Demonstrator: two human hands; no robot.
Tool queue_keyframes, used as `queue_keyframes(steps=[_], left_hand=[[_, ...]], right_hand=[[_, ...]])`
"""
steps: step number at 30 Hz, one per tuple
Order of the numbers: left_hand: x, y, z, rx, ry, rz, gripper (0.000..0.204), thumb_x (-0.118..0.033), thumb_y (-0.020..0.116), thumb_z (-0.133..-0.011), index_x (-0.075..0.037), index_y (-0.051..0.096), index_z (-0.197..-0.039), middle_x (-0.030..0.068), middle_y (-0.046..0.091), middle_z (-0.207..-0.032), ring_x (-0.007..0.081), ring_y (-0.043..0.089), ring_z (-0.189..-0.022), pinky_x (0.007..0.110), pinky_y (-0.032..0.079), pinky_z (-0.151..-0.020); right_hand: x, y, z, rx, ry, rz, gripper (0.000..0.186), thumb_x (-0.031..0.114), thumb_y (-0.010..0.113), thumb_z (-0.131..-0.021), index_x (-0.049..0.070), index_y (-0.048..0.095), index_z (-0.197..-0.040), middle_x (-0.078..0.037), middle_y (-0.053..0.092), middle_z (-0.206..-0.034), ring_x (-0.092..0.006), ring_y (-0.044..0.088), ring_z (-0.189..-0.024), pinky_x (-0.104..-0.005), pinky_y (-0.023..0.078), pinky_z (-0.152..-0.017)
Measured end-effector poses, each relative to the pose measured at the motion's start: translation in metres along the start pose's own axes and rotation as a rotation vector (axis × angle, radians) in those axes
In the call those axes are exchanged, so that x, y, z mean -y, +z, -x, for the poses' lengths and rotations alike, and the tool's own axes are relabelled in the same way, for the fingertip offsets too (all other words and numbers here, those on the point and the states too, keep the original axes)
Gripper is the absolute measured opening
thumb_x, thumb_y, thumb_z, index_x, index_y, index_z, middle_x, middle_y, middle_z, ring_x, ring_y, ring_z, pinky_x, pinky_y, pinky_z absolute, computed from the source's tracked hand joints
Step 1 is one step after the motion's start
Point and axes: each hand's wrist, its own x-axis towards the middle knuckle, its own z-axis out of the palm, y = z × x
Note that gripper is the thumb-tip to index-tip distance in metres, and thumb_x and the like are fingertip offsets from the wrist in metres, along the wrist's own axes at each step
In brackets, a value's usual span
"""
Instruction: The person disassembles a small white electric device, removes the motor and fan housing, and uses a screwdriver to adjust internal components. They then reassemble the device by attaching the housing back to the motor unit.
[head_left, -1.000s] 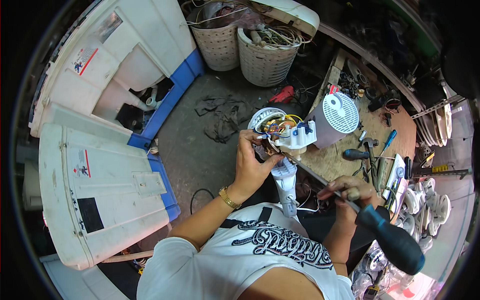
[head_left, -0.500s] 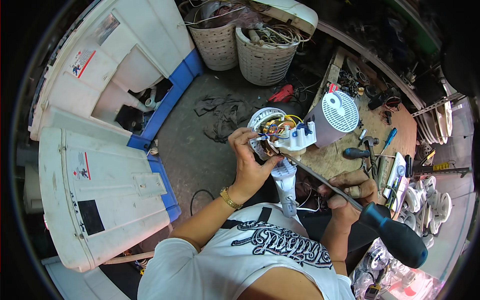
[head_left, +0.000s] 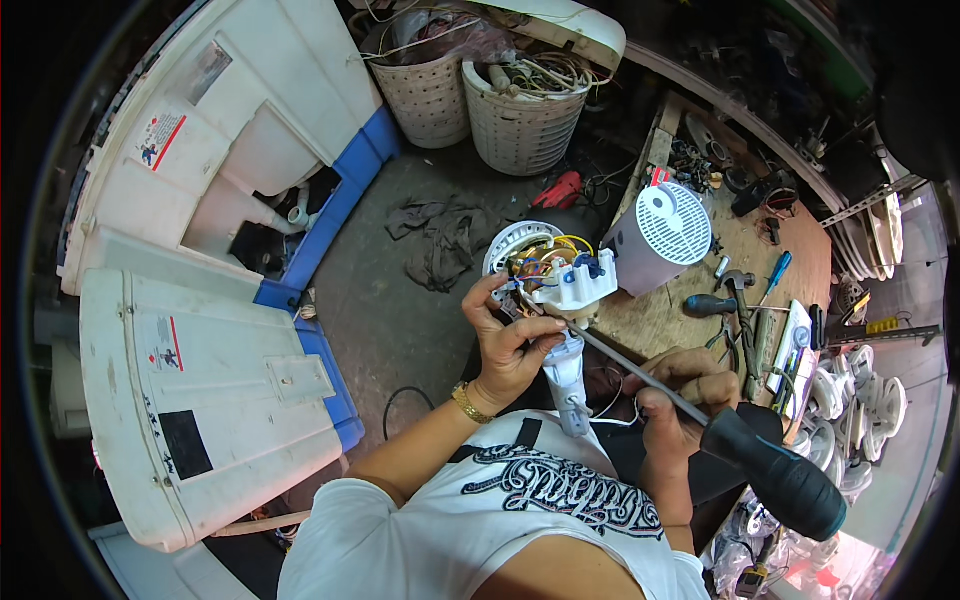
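Note:
In my left hand (head_left: pixel 510 350) is an open electric motor (head_left: pixel 530 262), its copper windings and coloured wires showing inside a white round housing. My left fingers and thumb grip its lower side. A white plastic bracket (head_left: pixel 575 292) sits on the motor's right, and a white neck piece (head_left: pixel 568 385) hangs below. My right hand (head_left: pixel 690 395) is closed round the shaft of a long screwdriver (head_left: pixel 785 475) with a black handle. The shaft slants up and left to the motor's underside, beside my left thumb; the exact contact of the tip is hidden.
A wooden bench (head_left: pixel 735 270) on the right bears a white slotted cylinder (head_left: pixel 665 235), a hammer (head_left: pixel 742 300) and a short screwdriver (head_left: pixel 708 306). Baskets of scrap (head_left: pixel 525 120) stand behind. Large white-and-blue bins (head_left: pixel 200 400) stand left; a dark cloth (head_left: pixel 440 240) lies on the floor.
The motor has shifted slightly left and tilted, and my left thumb and fingers have moved along its lower side. My right hand and the screwdriver have moved slightly left.

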Motion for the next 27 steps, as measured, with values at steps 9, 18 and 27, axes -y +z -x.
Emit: queue_keyframes(steps=[9, 18, 27], left_hand=[[-0.004, 0.011, -0.003, -0.037, -0.073, -0.042, 0.015, -0.016, 0.082, -0.075, -0.019, 0.073, -0.087, 0.0136, 0.038, -0.133, 0.0341, 0.037, -0.127, 0.045, 0.032, -0.107], [-0.005, 0.012, -0.005, -0.075, -0.034, -0.008, 0.012, -0.020, 0.083, -0.076, -0.021, 0.076, -0.086, 0.0107, 0.038, -0.132, 0.0330, 0.035, -0.126, 0.045, 0.031, -0.108], [0.002, 0.021, -0.004, -0.073, -0.010, -0.002, 0.012, -0.024, 0.084, -0.073, -0.023, 0.077, -0.084, 0.0074, 0.043, -0.133, 0.0328, 0.033, -0.126, 0.046, 0.025, -0.108]], right_hand=[[0.013, -0.004, 0.002, 0.156, 0.005, 0.091, 0.050, 0.026, 0.086, -0.076, 0.005, 0.041, -0.082, -0.015, 0.060, -0.076, -0.0226, 0.066, -0.062, -0.0309, 0.055, -0.055], [0.005, -0.015, 0.004, 0.238, 0.002, 0.005, 0.051, 0.015, 0.089, -0.070, 0.005, 0.048, -0.099, -0.020, 0.065, -0.093, -0.0234, 0.068, -0.076, -0.0314, 0.056, -0.061], [0.104, -0.088, 0.000, 0.323, -0.621, -0.009, 0.069, 0.005, 0.080, -0.078, 0.011, 0.043, -0.135, -0.029, 0.045, -0.135, -0.0436, 0.058, -0.113, -0.0534, 0.056, -0.089]])
